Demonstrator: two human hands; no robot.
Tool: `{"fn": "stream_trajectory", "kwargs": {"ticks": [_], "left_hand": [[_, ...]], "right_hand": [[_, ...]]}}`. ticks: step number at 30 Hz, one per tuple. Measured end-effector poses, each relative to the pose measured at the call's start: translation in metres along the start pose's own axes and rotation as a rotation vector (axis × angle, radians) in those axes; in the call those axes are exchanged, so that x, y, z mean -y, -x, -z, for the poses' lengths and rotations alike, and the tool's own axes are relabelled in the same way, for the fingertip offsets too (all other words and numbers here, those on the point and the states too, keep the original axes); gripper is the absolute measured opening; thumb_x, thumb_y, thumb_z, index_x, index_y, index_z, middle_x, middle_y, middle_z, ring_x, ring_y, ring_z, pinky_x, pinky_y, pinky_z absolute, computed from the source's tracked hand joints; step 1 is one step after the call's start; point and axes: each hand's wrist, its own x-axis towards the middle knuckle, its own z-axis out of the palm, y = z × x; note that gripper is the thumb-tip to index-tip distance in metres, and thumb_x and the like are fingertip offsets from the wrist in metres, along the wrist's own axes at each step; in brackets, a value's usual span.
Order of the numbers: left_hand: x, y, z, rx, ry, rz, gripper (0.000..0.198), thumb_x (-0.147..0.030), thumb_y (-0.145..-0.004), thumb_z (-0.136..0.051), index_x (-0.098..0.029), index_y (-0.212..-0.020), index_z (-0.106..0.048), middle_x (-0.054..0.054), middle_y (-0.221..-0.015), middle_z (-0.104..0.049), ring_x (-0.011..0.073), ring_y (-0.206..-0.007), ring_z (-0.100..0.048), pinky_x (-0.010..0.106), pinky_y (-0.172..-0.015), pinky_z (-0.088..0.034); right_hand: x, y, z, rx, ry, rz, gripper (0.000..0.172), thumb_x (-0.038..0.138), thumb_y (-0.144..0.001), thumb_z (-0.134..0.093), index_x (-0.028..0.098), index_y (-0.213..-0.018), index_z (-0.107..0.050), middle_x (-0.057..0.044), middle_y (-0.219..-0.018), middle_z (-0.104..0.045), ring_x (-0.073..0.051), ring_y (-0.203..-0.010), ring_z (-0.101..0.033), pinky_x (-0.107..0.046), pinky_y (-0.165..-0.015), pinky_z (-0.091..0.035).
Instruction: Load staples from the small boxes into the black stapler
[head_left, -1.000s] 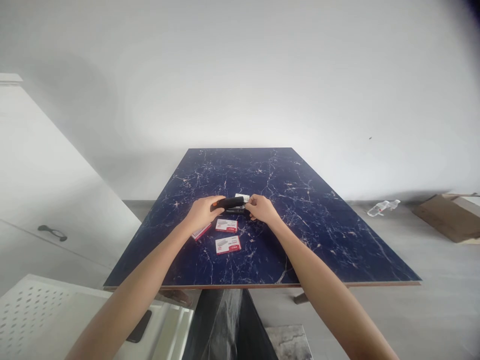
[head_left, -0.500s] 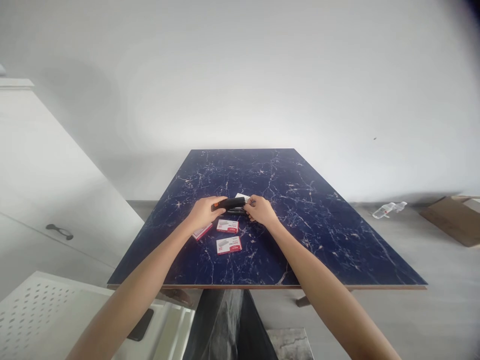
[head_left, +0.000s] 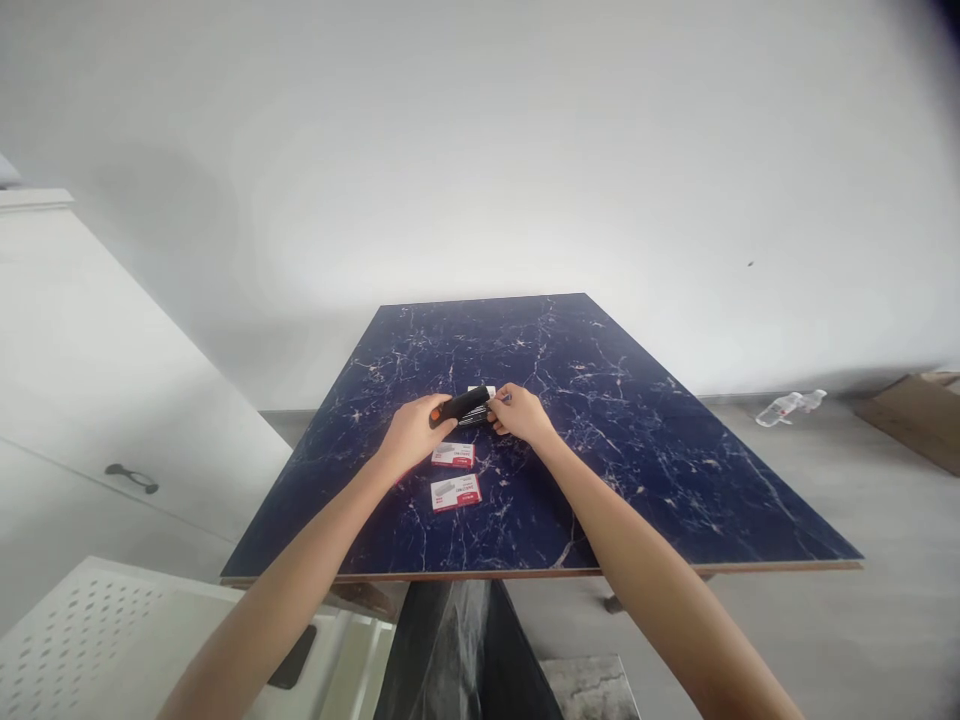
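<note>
My left hand (head_left: 414, 430) is wrapped round the rear of a black stapler (head_left: 466, 404) with an orange patch. The stapler's top arm is tilted up from its base, its far end pointing right. At that right end my right hand (head_left: 520, 413) is closed in a pinch; what its fingers hold is too small to make out. Behind the stapler a small white box (head_left: 481, 389) is partly hidden. Nearer to me lie two red and white staple boxes, one staple box (head_left: 453, 455) just below the stapler and another staple box (head_left: 456, 492) closer still.
Everything lies on a blue marble-patterned table (head_left: 637, 480) against a white wall. A white cabinet (head_left: 112, 380) stands at the left, and a dark phone (head_left: 294, 658) lies on a white surface below it. Plastic bottles (head_left: 787, 407) and a cardboard box (head_left: 915, 420) are on the floor at the right.
The stapler's right end has tipped upward and away, with both hands staying on or by it. My left hand now covers most of a third red box. The view has shifted slightly.
</note>
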Motion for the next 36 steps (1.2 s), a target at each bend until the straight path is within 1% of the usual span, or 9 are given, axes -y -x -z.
{"fn": "stream_trajectory", "kwargs": {"ticks": [6,11,16,22,25,27,29,33,36], "left_hand": [[-0.035,-0.008,-0.018,-0.042,-0.079,0.010,0.056,-0.035,-0.090,-0.065,-0.021,-0.142,-0.050,0.013,-0.122,-0.067,0.0312,-0.106,-0.068,0.041,-0.086,-0.053],[-0.051,-0.016,-0.023,-0.038,0.135,-0.032,0.057,-0.048,-0.091,-0.063,-0.023,-0.140,-0.052,0.013,-0.131,-0.063,0.0291,-0.108,-0.067,0.039,-0.090,-0.054],[-0.031,-0.021,-0.005,0.110,0.268,-0.020,0.052,-0.038,-0.092,-0.060,-0.025,-0.142,-0.052,0.007,-0.119,-0.071,0.0219,-0.091,-0.072,0.033,-0.082,-0.056],[0.003,-0.020,0.035,0.264,0.230,0.020,0.044,-0.048,-0.093,-0.056,-0.026,-0.130,-0.061,0.008,-0.111,-0.074,0.0226,-0.090,-0.070,0.033,-0.075,-0.054],[0.008,-0.015,0.047,0.450,0.213,-0.033,0.045,-0.051,-0.086,-0.065,-0.029,-0.125,-0.066,0.007,-0.112,-0.074,0.0229,-0.093,-0.070,0.031,-0.074,-0.053],[0.008,-0.011,0.049,0.580,0.197,-0.098,0.050,-0.049,-0.074,-0.076,-0.033,-0.121,-0.069,0.004,-0.115,-0.073,0.0234,-0.097,-0.070,0.029,-0.075,-0.052],[0.004,-0.008,0.045,0.600,0.157,-0.128,0.054,-0.045,-0.066,-0.082,-0.035,-0.118,-0.072,0.003,-0.115,-0.072,0.0245,-0.098,-0.069,0.028,-0.075,-0.051],[-0.007,-0.007,0.033,0.558,0.097,-0.092,0.038,-0.044,-0.069,-0.077,-0.030,-0.104,-0.075,0.004,-0.097,-0.074,0.0244,-0.082,-0.069,0.028,-0.063,-0.047],[-0.016,-0.001,0.037,0.587,0.098,-0.059,0.042,-0.047,-0.072,-0.075,-0.029,-0.110,-0.073,0.003,-0.088,-0.073,0.0221,-0.070,-0.066,0.028,-0.054,-0.043]], "right_hand": [[0.006,0.007,0.001,0.020,-0.057,0.019,0.020,0.042,-0.096,-0.053,0.022,-0.092,-0.054,-0.006,-0.085,-0.075,-0.018,-0.068,-0.072,-0.026,-0.061,-0.055],[0.014,0.017,0.011,-0.081,0.204,0.157,0.043,0.064,-0.092,-0.052,0.023,-0.101,-0.061,-0.008,-0.099,-0.074,-0.024,-0.091,-0.071,-0.031,-0.077,-0.051],[0.015,0.020,0.012,-0.030,0.323,0.223,0.041,0.052,-0.086,-0.067,0.024,-0.115,-0.061,-0.007,-0.107,-0.074,-0.024,-0.094,-0.069,-0.030,-0.077,-0.047],[0.017,0.023,0.008,-0.041,0.364,0.230,0.039,0.048,-0.084,-0.070,0.026,-0.116,-0.063,-0.005,-0.106,-0.075,-0.024,-0.096,-0.069,-0.030,-0.078,-0.047],[0.018,0.024,0.009,-0.050,0.364,0.231,0.039,0.048,-0.083,-0.071,0.026,-0.114,-0.064,-0.005,-0.105,-0.075,-0.023,-0.094,-0.069,-0.030,-0.077,-0.047],[0.018,0.025,0.009,-0.053,0.366,0.234,0.037,0.048,-0.082,-0.072,0.026,-0.111,-0.065,-0.004,-0.103,-0.075,-0.022,-0.093,-0.069,-0.029,-0.076,-0.046],[0.019,0.026,0.009,-0.055,0.376,0.239,0.037,0.049,-0.081,-0.073,0.026,-0.108,-0.065,-0.004,-0.101,-0.075,-0.022,-0.091,-0.069,-0.029,-0.074,-0.046],[0.018,0.026,0.008,-0.056,0.409,0.235,0.041,0.056,-0.077,-0.075,0.024,-0.100,-0.063,-0.004,-0.093,-0.074,-0.021,-0.083,-0.068,-0.027,-0.068,-0.043],[0.018,0.025,0.008,-0.045,0.415,0.201,0.044,0.062,-0.077,-0.072,0.024,-0.093,-0.059,-0.004,-0.088,-0.072,-0.020,-0.077,-0.066,-0.027,-0.064,-0.041]]}}
